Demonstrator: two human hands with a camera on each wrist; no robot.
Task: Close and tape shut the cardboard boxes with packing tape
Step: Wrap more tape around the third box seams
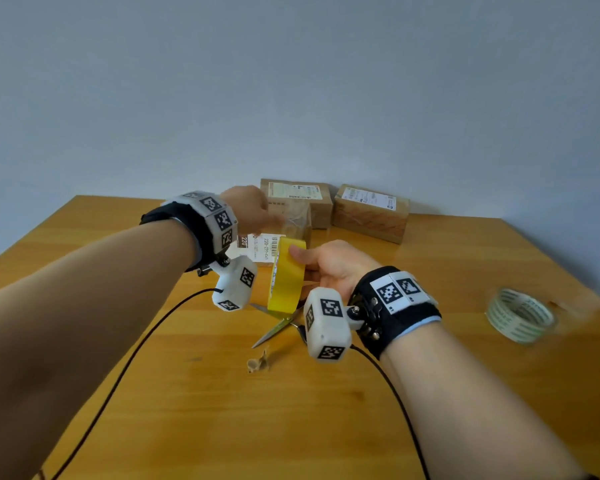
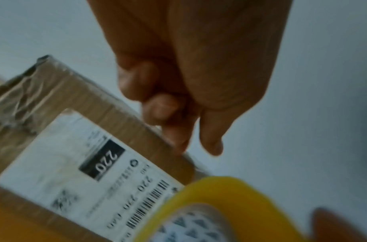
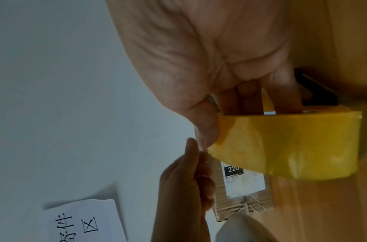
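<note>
My right hand (image 1: 317,263) grips a yellow packing tape roll (image 1: 287,278), thumb on its outer face and fingers (image 3: 248,101) through the core. It holds the roll on edge above a small cardboard box (image 1: 269,244) with a white "220" label (image 2: 74,163). My left hand (image 1: 257,211), up and to the left of the roll, pinches the free end of the tape (image 3: 207,157) between thumb and fingers. A translucent strip (image 1: 293,221) stretches from there to the roll. Crumpled old tape (image 2: 23,98) covers one end of the box.
Two more labelled cardboard boxes (image 1: 297,199) (image 1: 371,213) stand against the back wall. Scissors (image 1: 278,325) lie on the wooden table (image 1: 222,410) under the roll, with a tape scrap (image 1: 257,363) nearby. A clear tape roll (image 1: 520,318) lies far right. Black cables cross the table.
</note>
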